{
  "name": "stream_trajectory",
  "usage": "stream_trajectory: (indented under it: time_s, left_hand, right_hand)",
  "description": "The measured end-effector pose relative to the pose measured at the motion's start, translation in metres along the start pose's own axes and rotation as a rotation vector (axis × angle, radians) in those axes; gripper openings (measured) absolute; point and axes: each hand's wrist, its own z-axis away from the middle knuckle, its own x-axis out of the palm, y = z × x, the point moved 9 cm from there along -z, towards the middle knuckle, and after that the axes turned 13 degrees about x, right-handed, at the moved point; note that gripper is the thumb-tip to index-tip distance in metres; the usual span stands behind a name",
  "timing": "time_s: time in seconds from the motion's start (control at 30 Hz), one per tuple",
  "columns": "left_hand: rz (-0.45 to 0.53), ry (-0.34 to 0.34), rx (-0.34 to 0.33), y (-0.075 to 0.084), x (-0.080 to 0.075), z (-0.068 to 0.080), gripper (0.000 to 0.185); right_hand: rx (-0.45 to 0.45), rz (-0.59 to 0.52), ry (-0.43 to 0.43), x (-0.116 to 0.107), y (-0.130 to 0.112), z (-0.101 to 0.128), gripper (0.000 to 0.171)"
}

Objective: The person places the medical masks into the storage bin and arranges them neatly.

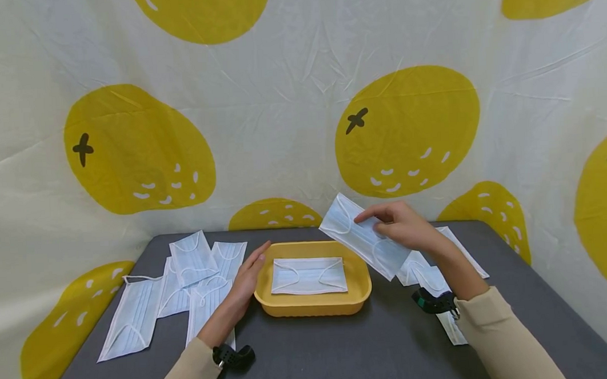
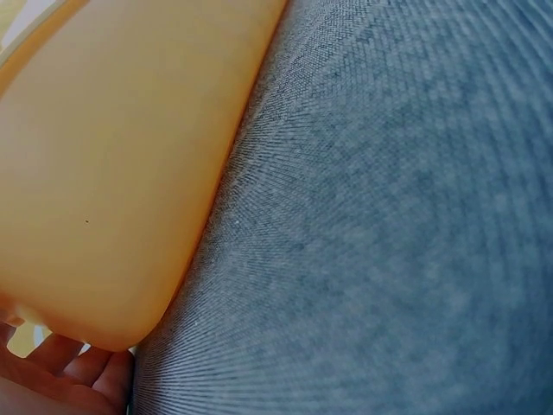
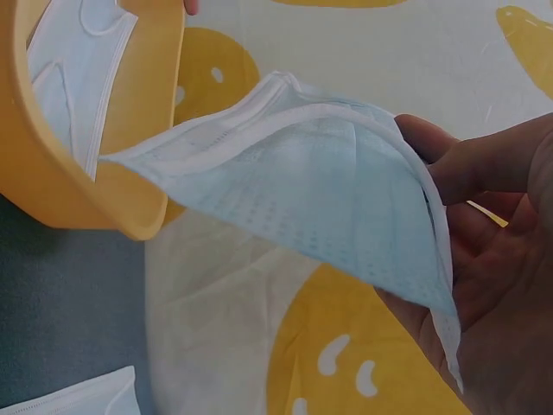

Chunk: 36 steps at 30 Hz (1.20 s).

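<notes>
My right hand (image 1: 400, 223) pinches a light blue face mask (image 1: 354, 227) with white ear loops, raised at the right side of a yellow plastic basket (image 1: 314, 308). In the right wrist view the held mask (image 3: 294, 190) bows outward, thumb on one side and fingers behind. One mask (image 1: 308, 276) lies flat inside the basket, its loops on top. Along the basket's left end rests my left hand (image 1: 246, 277), fingers fairly straight. The left wrist view has its fingers (image 2: 86, 367) against the end of the basket wall (image 2: 130, 173).
Several overlapping face masks (image 1: 193, 261) lie left of the basket, partly behind my left arm. More masks (image 1: 429, 274) lie to the right, partly covered by my right forearm. The dark grey table (image 1: 312, 355) ends at a fruit-printed curtain (image 1: 279, 128).
</notes>
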Motion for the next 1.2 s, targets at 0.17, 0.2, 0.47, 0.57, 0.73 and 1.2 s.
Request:
stream_trajectory:
  time_s: [0.17,0.2,0.47,0.57,0.73,1.2]
  left_hand:
    - [0.003,-0.002,0.002,0.0,0.001,0.0,0.048]
    - [0.003,-0.003,0.006,0.0,0.001,0.0,0.049]
    - [0.007,0.009,-0.004,0.001,0.001,-0.001,0.048]
    - [0.005,0.013,-0.008,0.001,0.001,-0.002,0.048]
    - [-0.004,0.019,-0.014,0.001,0.001,-0.001,0.047]
    - [-0.007,0.024,-0.02,-0.002,0.0,-0.002,0.047]
  right_hand:
    - [0.001,0.007,-0.007,0.005,-0.003,-0.003,0.037]
    - [-0.002,0.006,-0.012,0.007,-0.003,-0.003,0.037]
    - [-0.016,0.003,-0.036,0.014,-0.01,-0.015,0.039]
    - [-0.015,-0.004,-0.046,0.018,-0.012,-0.019,0.038]
    - [-0.053,-0.021,-0.068,0.025,-0.015,-0.024,0.038]
    - [-0.065,-0.014,-0.133,0.051,-0.019,-0.034,0.038]
